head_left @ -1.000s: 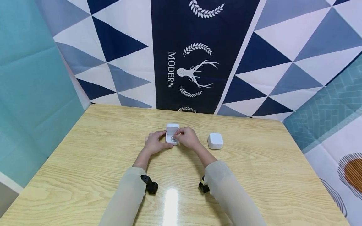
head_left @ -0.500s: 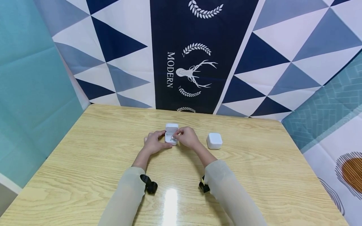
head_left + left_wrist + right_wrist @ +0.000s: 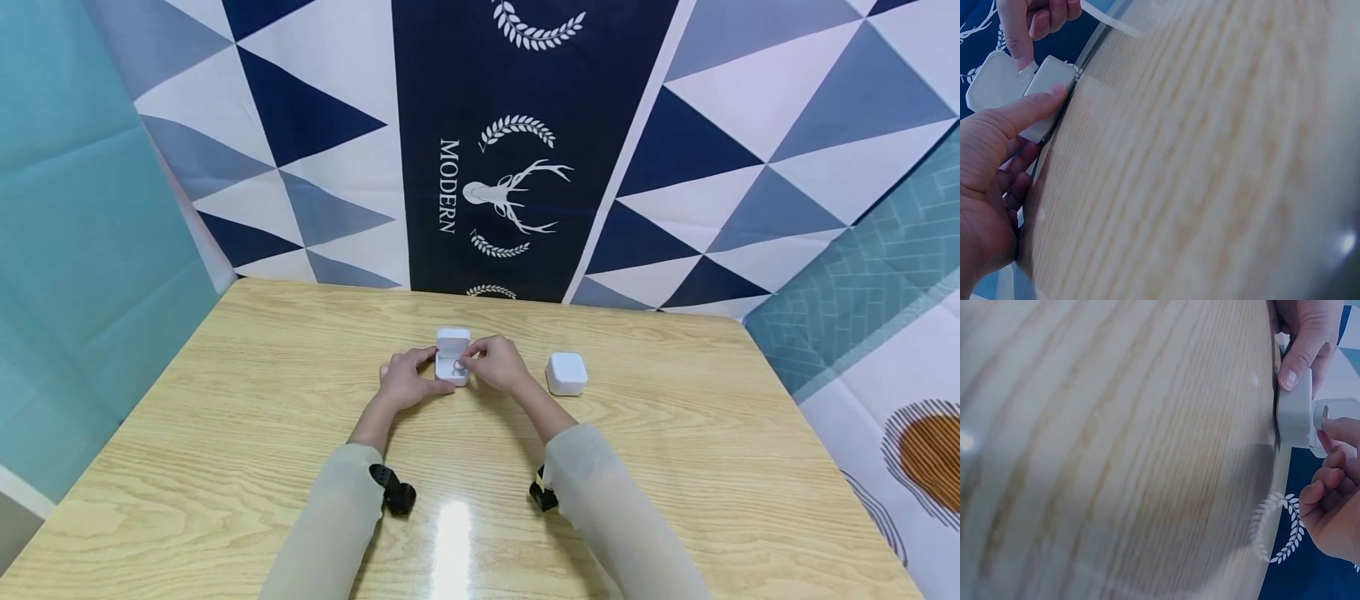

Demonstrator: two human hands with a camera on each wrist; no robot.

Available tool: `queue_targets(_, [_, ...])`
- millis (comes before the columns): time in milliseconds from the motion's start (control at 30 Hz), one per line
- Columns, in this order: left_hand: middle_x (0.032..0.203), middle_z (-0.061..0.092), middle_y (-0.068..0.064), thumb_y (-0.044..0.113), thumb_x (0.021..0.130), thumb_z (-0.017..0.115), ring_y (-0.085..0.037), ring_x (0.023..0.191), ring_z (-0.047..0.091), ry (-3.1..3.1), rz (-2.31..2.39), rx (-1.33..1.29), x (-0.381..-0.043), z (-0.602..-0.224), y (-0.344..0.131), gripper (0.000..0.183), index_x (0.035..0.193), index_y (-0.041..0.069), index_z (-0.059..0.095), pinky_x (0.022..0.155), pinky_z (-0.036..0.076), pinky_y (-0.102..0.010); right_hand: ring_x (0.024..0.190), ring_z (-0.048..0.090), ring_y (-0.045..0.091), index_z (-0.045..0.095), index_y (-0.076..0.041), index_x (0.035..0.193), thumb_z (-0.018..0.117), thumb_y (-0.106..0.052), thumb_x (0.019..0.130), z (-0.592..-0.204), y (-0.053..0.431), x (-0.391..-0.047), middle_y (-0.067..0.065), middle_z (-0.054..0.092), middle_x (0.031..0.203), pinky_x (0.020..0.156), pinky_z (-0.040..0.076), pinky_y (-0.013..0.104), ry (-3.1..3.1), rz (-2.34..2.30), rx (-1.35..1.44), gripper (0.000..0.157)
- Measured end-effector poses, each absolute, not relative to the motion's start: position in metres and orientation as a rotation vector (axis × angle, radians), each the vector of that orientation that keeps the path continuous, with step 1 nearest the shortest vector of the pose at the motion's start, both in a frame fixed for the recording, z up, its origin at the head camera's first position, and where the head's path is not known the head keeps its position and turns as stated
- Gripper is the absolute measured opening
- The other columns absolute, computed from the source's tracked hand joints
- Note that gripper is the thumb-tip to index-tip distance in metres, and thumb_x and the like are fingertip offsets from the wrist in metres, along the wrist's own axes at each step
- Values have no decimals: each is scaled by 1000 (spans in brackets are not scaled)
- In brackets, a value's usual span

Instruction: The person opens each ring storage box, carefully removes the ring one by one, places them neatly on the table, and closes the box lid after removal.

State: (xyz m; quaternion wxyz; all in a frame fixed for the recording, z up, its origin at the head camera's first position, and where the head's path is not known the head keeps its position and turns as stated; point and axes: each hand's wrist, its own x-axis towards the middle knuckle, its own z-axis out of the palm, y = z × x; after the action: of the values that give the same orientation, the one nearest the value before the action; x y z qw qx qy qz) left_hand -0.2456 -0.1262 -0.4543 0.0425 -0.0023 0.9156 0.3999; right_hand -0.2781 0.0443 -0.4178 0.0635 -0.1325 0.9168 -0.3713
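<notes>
A small white ring box stands on the table with its lid raised. My left hand grips its base from the left, and the left wrist view shows the thumb along the front wall of the box. Between the thumb and fingertips of my right hand is a silver-coloured ring, pinched at the mouth of the box. In the right wrist view the ring stands right at the box's inner face, and its lower edge is hidden. The other fingers of the right hand are curled in.
A second white box, its lid down, stands a short way right of the right hand. The wood-grain table ends at a patterned cloth backdrop. Teal cloth hangs at the left.
The head view has drifted slightly, so the scene sits a little further left. Both hands keep their holds; the ring lies marginally further right against the box.
</notes>
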Motion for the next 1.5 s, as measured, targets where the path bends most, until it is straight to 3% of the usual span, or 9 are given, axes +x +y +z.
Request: queue_targets(1500, [132,46,-4,54,60,72,-24,107,38,2831,1225,23,-243,-453,-126,80,129,20,46,80,19,-37,58,45,10,70,-13,76,64,-23,77,-406,48,-266,-2,56,63,53,35,21,2792,-1043,-483,11])
